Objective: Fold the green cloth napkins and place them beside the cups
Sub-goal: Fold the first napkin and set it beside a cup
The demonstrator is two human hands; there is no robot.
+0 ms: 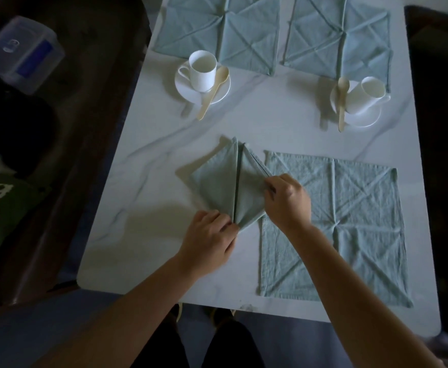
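Left hand (209,239) and right hand (287,199) pinch a diamond-folded green napkin (222,184) (fingertips hidden, seemingly gripping edges).

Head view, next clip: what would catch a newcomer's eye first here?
Both hands meet at a half-folded green napkin at the centre of the white marble table: the left hand pins its near point, while the right hand pinches its right flap. Right of it lies a flat, creased napkin. Farther back stand two white cups on saucers with wooden spoons, the left cup upright, the right cup appearing tilted.
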